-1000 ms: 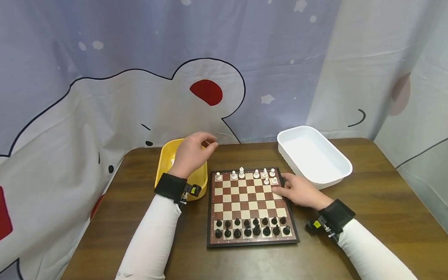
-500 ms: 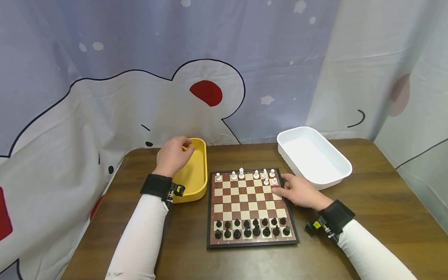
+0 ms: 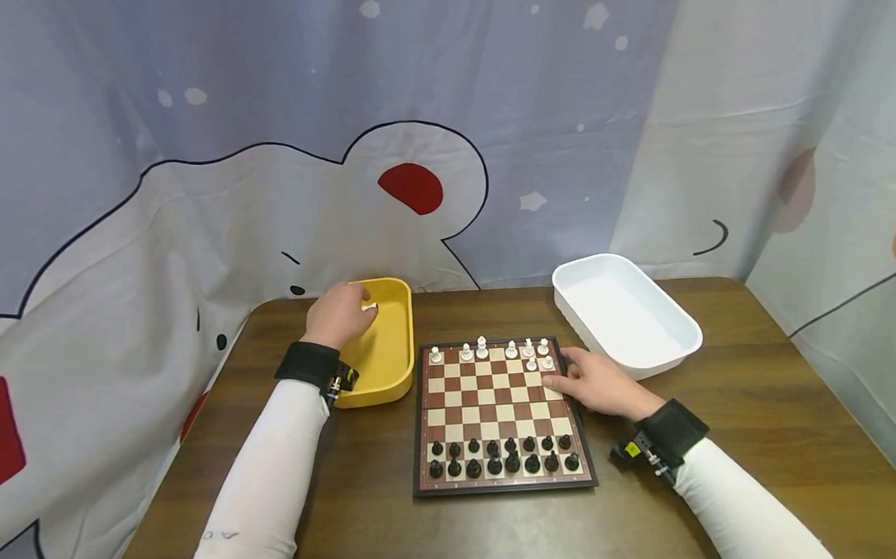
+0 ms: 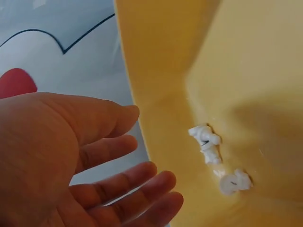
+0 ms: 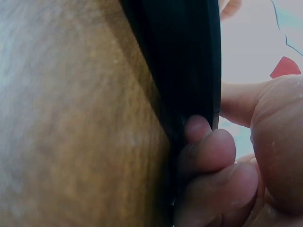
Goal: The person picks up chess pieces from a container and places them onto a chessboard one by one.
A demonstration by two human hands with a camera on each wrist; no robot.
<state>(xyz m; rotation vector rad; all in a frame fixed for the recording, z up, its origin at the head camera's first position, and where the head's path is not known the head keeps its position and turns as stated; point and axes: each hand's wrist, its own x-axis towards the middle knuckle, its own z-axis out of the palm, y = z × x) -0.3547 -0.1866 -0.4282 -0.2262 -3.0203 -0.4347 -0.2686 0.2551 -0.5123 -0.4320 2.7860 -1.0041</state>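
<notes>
Over the left side of a yellow tray (image 3: 384, 391) hovers my left hand (image 3: 337, 313), fingers loosely spread and nothing between them. White chess pieces (image 4: 206, 144) lie on the tray floor beyond its fingertips in the left wrist view. My right hand (image 3: 603, 381) grips the right edge of a chessboard (image 3: 476, 395), thumb on top and the other fingers (image 5: 215, 146) curled against the black side. Several white pieces (image 3: 482, 349) stand along the board's far edge, two of them one row nearer at the right. Two rows of black pieces (image 3: 512, 463) fill the near side.
A white tray (image 3: 622, 305) stands behind the right hand, with no pieces showing in it. The brown wooden table (image 3: 760, 383) runs back to a patterned curtain (image 3: 265, 221).
My left hand has moved left from the tray's right rim, then lowered toward its inside. The right hand stays on the board's edge.
</notes>
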